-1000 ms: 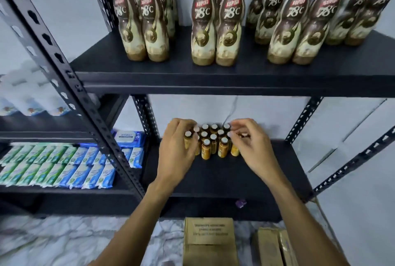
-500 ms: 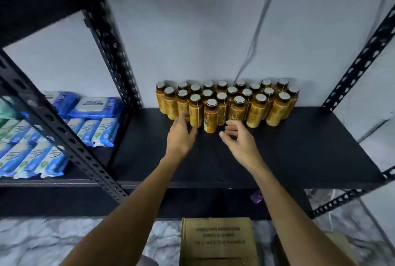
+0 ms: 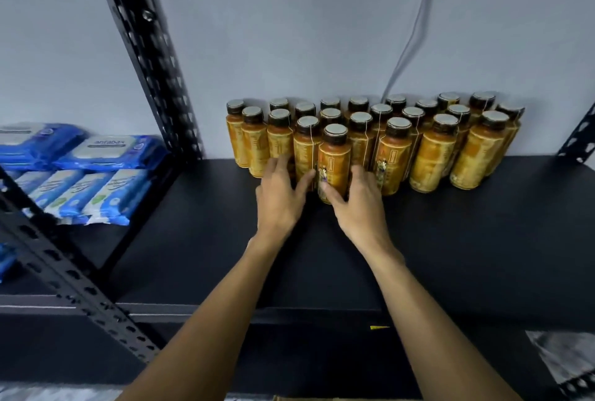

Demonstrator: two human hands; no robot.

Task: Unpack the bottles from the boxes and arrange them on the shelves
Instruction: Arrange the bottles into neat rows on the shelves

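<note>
Flanking the front bottle (image 3: 335, 159): left hand (image 3: 280, 197), gripping right hand (image 3: 360, 204).

"antabax" on blue wipes pack (image 3: 108, 150)

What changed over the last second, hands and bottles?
Both hands moved forward to the bottle rows. The right hand now holds the front bottle between thumb and fingers; the left hand rests its fingers on the bottles left of it. Bottle rows, shelf and wipe packs stayed put.
</note>
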